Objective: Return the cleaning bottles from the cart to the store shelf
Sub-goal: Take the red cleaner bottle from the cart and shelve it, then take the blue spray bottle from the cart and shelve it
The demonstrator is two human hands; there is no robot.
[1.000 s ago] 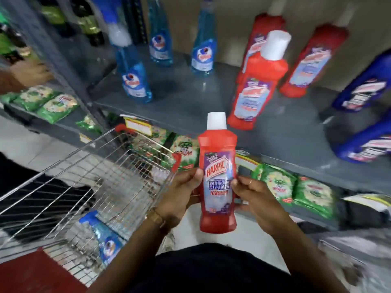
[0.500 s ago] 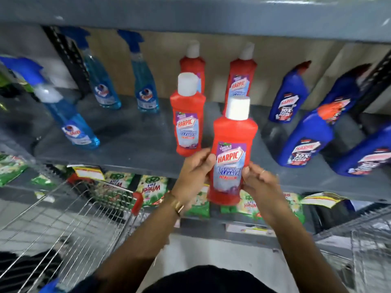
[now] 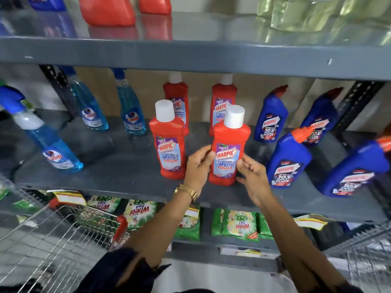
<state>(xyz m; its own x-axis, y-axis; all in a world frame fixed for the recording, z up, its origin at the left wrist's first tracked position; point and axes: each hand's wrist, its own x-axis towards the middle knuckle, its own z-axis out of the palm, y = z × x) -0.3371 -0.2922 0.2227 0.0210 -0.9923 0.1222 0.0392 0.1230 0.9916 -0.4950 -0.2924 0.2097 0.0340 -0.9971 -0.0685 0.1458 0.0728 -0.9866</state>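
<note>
— Grey shelf [image 3: 118,170] carries our red Harpic bottle [image 3: 227,153], upright near its front edge?
— Yes; our left hand [image 3: 197,166] and right hand [image 3: 251,176] flank it, fingers loosely curled, barely touching.

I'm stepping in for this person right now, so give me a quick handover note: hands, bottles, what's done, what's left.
Left hand: fingers on the left side of the red bottle, loosely.
Right hand: fingertips at its right side, loosely.
The red bottle stands upright at the front of the middle shelf, beside a matching bottle; two more stand behind.
Done: this bottle is placed.
Left: let go, then check the cart; its contents are not clear in this view.
</note>
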